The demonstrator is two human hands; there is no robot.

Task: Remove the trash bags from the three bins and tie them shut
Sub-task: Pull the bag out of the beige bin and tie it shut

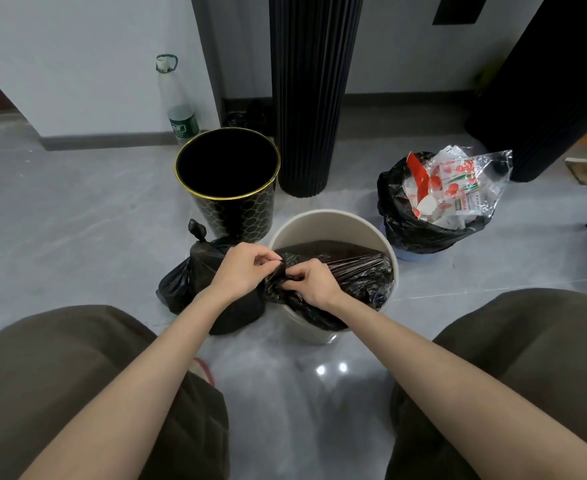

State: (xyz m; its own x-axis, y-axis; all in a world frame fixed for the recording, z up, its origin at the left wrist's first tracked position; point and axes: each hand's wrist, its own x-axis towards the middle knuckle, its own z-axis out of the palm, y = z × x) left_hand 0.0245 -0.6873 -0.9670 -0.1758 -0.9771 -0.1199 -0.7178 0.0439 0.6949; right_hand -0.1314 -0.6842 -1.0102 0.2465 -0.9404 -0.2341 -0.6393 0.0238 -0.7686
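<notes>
Right, nearest the cam: two knees in brown trousers (pixel 77 393), w/ both bare forearms reaching fwd to the white bin (pixel 320 218), the ref point for all else. Left hand (pixel 242 268) is at that bin's left rim, thumb & fingertips curled, pinching the gathered neck of the black bag (pixel 358 278). Right hand (pixel 311 280), just beside it over the bin's near-left part, also has fingers curled into the same bunch of plastic, gripping it. Bag sits inside the white bin, film pulled taut from the right rim twd the hands, some draped over the near rim. Knot under the fingers or not: can't tell.

Touching the white bin's left side, on the floor, a tied bag (pixel 188 275), knot sticking up. Behind-left of the white bin, upright: black bin (pixel 229 209) w/ gold rim, dark inside. Behind-right, apart from it: blue bin (pixel 410 256), mostly hidden by its open bag (pixel 420 220), wrappers (pixel 451 188) poking out. Farther behind the white bin, a black fluted column (pixel 311 98); far back-left by the wall, a clear bottle (pixel 177 102).
</notes>
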